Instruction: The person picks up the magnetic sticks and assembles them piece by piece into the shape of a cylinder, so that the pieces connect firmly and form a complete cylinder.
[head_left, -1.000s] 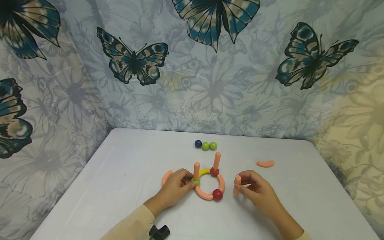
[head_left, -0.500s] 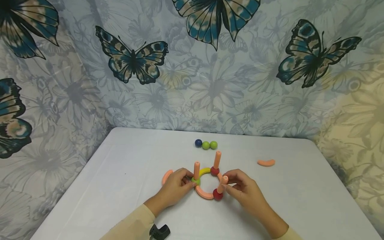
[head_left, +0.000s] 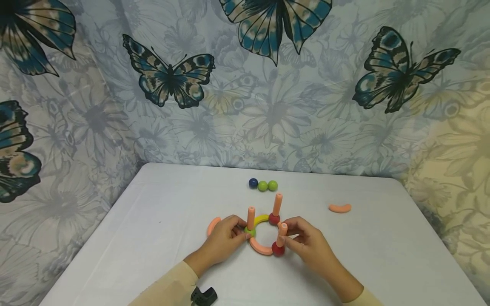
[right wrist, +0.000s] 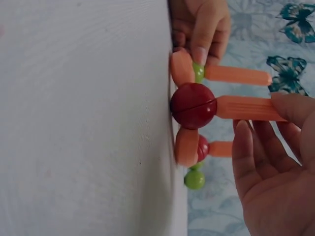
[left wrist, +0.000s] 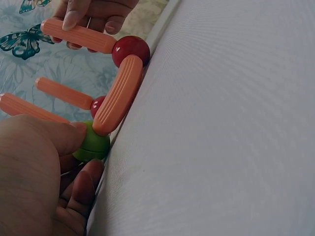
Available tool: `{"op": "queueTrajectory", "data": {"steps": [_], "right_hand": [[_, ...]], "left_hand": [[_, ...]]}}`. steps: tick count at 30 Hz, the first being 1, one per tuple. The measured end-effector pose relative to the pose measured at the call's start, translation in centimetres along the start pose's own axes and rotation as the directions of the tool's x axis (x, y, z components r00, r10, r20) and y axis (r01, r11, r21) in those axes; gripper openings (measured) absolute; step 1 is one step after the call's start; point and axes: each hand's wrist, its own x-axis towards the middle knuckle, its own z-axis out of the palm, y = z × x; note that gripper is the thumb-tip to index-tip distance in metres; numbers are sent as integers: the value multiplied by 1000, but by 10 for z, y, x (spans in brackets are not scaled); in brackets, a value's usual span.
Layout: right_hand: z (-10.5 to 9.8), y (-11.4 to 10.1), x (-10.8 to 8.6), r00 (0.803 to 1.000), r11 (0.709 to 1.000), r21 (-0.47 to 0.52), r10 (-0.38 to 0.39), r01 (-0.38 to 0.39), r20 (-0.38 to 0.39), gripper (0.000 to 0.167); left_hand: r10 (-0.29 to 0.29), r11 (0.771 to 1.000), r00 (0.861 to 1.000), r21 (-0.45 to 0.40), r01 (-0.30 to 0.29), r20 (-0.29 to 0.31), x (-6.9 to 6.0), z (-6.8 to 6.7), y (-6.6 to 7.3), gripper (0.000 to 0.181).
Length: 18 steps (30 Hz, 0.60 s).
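A ring of balls and curved sticks lies on the white table. My left hand (head_left: 223, 238) pinches its green ball (left wrist: 93, 142) between thumb and fingers. With thumb and fingers, my right hand (head_left: 314, 244) holds an orange rod (right wrist: 246, 107), whose lower end meets the front red ball (right wrist: 193, 105). Other orange rods stand upright on the green ball and on the rear red ball (head_left: 274, 219). A yellow curved stick (head_left: 261, 219) and an orange curved stick (head_left: 261, 247) join balls of the ring. The ring's right-hand curved stick is mostly hidden behind my right hand in the head view.
A dark blue ball (head_left: 253, 183) and two green balls (head_left: 267, 185) sit in a row at the back. One loose orange curved stick (head_left: 340, 208) lies to the right; another (head_left: 212, 225) is partly behind my left hand. A black object (head_left: 204, 296) is by the left sleeve.
My right hand has moved left with the orange rod, from beside the ring onto the front red ball. The rod then straightened from a tilt. My left hand has stayed on the green ball.
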Motion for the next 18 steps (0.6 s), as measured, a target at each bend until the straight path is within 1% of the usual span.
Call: {"op": "queueTrajectory", "data": {"steps": [13,18], "right_hand": [[2,6,-3,996,997,-20,80,-80,44,24],[4,9,-3,986,988,-38,152,-150,61,24]], "left_hand": [[6,1000,1000,4,-6,-4,0,2,-4,17],[10,1000,1000,6,-10,-5,0,2,-5,17]]}}
